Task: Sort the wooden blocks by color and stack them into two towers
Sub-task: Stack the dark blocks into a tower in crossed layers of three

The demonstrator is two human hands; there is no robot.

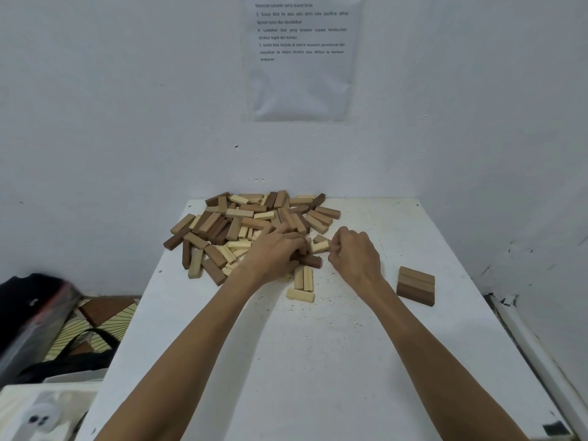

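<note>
Both hands work the near edge of the block pile

The pile of wooden blocks (pixel 254 224), pale and brown mixed, lies at 12 o'clock on the white table (pixel 334 377), against the wall. At the pile's 5 o'clock edge the left hand (pixel 275 254) curls its fingers round a dark block (pixel 313 261). Just beside it, at 3 o'clock, the right hand (pixel 354 254) is curled too, its fingertips at a pale block (pixel 319 247); whether it pinches that block I cannot tell. At 6 o'clock from the hands lie three pale blocks (pixel 304 278), two side by side and one crosswise. At 4 o'clock from the right hand sits a low brown stack (pixel 415 286), two layers high. A printed sheet (pixel 302 58) hangs on the wall at 12 o'clock, and a dark bag (pixel 35 313) lies off the table at 9 o'clock
</note>
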